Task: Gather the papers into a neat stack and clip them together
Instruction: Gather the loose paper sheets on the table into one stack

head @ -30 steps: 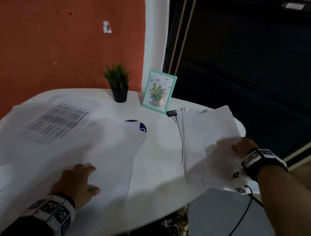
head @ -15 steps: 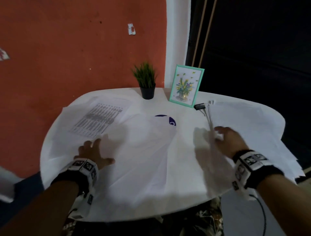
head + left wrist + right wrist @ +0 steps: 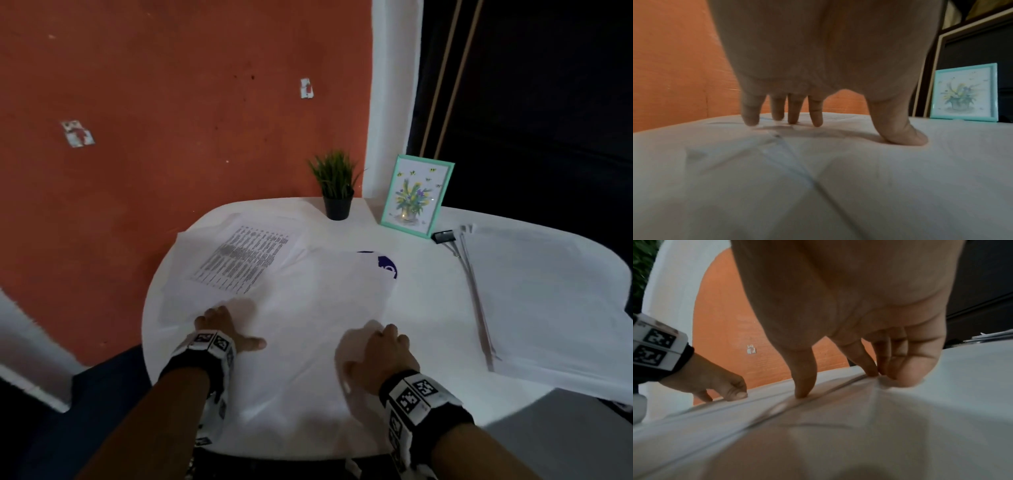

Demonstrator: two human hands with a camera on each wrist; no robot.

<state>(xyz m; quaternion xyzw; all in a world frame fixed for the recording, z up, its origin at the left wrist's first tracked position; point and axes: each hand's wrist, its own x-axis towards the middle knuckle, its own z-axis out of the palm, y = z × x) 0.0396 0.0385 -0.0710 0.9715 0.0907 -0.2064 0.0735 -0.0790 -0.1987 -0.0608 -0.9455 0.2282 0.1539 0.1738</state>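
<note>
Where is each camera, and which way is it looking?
Head: worn on the head, looks forward and down at the table; both forearms, left hand and right hand show.
Left wrist: looks along the left hand at its fingers touching the papers.
Right wrist: looks along the right hand; the left hand shows too.
Head and left wrist views share the picture frame.

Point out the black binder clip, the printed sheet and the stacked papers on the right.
black binder clip (image 3: 443, 236): head view, its body.
printed sheet with dark text columns (image 3: 243, 258): head view, text block.
stacked white papers (image 3: 548, 301): head view, top sheet.
</note>
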